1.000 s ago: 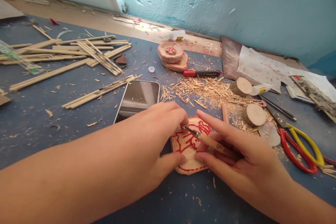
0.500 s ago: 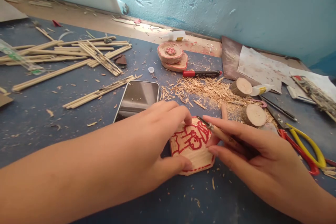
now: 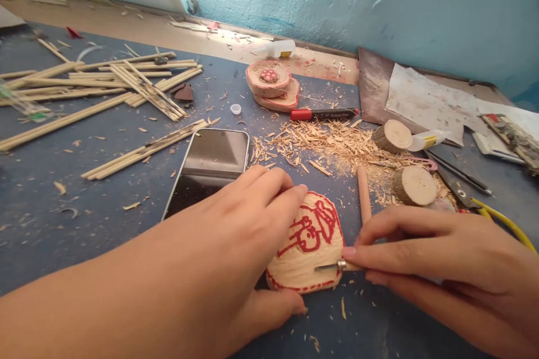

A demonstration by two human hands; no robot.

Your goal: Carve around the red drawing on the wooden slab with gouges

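Wooden plaque [image 3: 298,272]: nearer the person than the phone [image 3: 214,152], rightward
Left hand [image 3: 248,230]: curled over the plaque, holding its edges, beside the phone
Right hand [image 3: 450,263]: pinching a carving tool [image 3: 332,266], right of the phone
Marker [image 3: 324,114]: beyond the phone, rightward

This looks like a small craft workspace: curly pale wood shavings [image 3: 332,137], bark-edged round wood blocks [image 3: 416,185] and a red-capped black marker [image 3: 324,114] lie on a dark blue tabletop [image 3: 126,202] beside a rough turquoise wall [image 3: 295,0].
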